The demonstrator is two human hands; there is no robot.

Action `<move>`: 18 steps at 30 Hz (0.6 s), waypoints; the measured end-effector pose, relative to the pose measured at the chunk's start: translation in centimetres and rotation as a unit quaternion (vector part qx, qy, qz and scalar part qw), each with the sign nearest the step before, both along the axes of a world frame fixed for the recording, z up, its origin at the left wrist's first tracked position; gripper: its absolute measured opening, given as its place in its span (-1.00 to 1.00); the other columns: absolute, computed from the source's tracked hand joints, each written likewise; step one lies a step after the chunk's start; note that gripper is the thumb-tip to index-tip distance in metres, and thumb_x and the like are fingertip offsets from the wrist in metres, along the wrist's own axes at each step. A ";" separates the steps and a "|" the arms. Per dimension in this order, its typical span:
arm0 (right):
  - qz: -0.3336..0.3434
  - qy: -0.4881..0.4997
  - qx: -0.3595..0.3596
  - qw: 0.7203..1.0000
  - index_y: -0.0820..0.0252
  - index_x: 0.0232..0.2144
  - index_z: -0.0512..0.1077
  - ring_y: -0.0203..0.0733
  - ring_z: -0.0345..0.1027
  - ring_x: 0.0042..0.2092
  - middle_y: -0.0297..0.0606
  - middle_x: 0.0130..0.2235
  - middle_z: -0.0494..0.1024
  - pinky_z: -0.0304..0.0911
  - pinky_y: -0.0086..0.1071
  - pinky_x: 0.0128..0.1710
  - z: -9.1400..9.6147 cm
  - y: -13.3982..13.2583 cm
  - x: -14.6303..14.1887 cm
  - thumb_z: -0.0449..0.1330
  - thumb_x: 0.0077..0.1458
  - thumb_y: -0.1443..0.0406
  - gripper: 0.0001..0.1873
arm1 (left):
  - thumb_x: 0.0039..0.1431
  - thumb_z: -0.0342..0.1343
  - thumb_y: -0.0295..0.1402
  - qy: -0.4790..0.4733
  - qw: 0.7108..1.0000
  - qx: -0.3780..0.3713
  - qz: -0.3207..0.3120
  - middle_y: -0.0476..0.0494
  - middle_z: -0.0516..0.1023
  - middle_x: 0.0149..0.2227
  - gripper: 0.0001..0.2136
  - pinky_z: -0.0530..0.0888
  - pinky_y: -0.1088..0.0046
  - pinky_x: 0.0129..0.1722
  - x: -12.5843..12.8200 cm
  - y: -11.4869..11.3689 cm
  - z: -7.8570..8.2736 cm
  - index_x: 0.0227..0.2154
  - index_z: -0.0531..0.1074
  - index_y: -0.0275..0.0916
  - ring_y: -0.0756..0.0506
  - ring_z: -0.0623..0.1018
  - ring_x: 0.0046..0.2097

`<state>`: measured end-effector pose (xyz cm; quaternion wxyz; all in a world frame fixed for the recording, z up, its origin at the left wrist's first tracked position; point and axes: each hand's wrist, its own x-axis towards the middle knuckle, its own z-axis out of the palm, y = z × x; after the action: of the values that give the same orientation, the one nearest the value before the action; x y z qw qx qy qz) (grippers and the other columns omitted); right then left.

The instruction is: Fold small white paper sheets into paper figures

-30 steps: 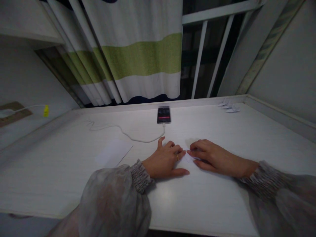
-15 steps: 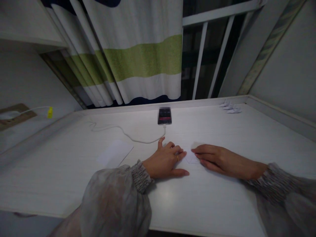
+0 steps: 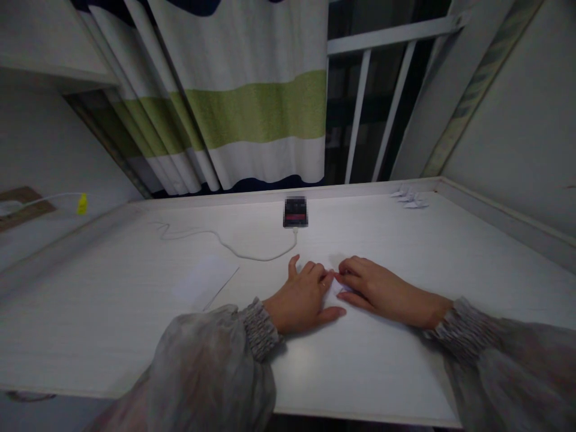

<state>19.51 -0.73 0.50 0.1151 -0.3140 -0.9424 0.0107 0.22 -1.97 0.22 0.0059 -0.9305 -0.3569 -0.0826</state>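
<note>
Both of my hands rest on the white desk (image 3: 135,312), fingertips meeting over a small folded piece of white paper (image 3: 335,288) that they mostly hide. My left hand (image 3: 303,297) lies flat with fingers spread and thumb stretched out, its fingertips on the paper's left edge. My right hand (image 3: 378,289) has its fingers curled, with fingertips and thumb pressed together on the paper's right side.
A phone (image 3: 296,211) lies at the back of the desk, with a white cable (image 3: 234,252) running left. A white paper sheet (image 3: 202,279) lies left of my hands. Small folded paper shapes (image 3: 409,197) sit at the back right corner. A striped curtain (image 3: 252,108) hangs behind.
My right hand had slid right, baring the paper, and has now come back left over it to touch my left fingertips. My left hand has stayed in place.
</note>
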 end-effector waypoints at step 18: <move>0.012 0.005 -0.028 1.000 0.31 -0.21 0.41 -0.14 0.29 -0.14 -0.08 -0.15 0.38 0.27 -0.25 -0.10 -0.1 -0.4 1.3 -0.05 0.15 0.25 -0.69 | -0.01 -0.07 0.03 -0.037 0.999 -0.001 0.037 -0.20 0.45 -0.19 -0.50 -0.25 -0.05 0.10 -0.1 0.4 0.2 -0.17 0.35 -0.29 -0.16 0.40 -0.14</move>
<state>20.81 -1.08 0.40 0.1104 -0.3058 -0.9448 0.0402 0.15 -1.53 0.42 -0.0051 -0.9131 -0.3907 -0.1163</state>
